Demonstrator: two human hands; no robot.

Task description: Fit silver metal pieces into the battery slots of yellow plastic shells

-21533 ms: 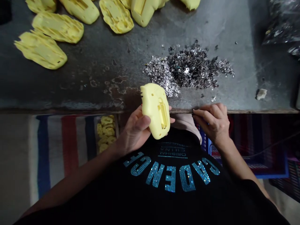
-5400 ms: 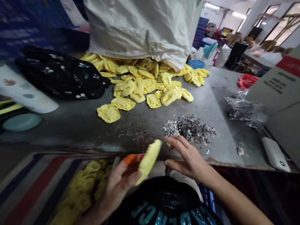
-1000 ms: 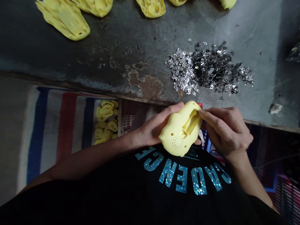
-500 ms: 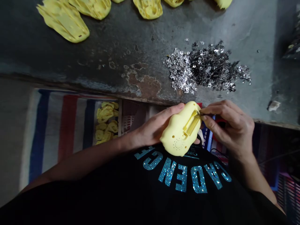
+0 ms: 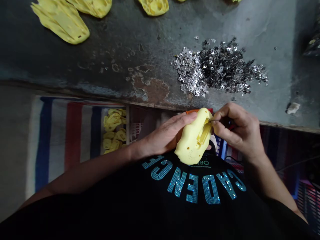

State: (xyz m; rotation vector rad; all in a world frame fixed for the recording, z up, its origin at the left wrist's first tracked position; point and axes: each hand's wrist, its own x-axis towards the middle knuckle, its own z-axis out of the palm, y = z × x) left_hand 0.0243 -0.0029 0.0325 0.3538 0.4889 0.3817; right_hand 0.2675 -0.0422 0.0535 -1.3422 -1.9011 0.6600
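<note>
Left hand [image 5: 166,133] clamped round the yellow shell [image 5: 188,138], thumb along its side, slotted face up. Shell is in the air, on the wearer's side of the pile [image 5: 225,68] of metal pieces, just off the edge of the bench [image 5: 112,50]. Right hand [image 5: 240,128] pinched on a thin dark bit [image 5: 213,120] at the slot [image 5: 205,134], at the end nearest the pile; probably metal, but fingers cover part of it, can't say how far in it sits. Loose shells [image 5: 63,21] left of the pile and farther off, white lump [image 5: 293,108] right of it.

Risks, my guess: bit is tiny, so a weak pinch could drop it, and with no bench under it there it'd be hard to find; shell is tilted, held one-handed, so a slack left grip could let it twist under a push; a bit entering crooked could jam or bend
</note>
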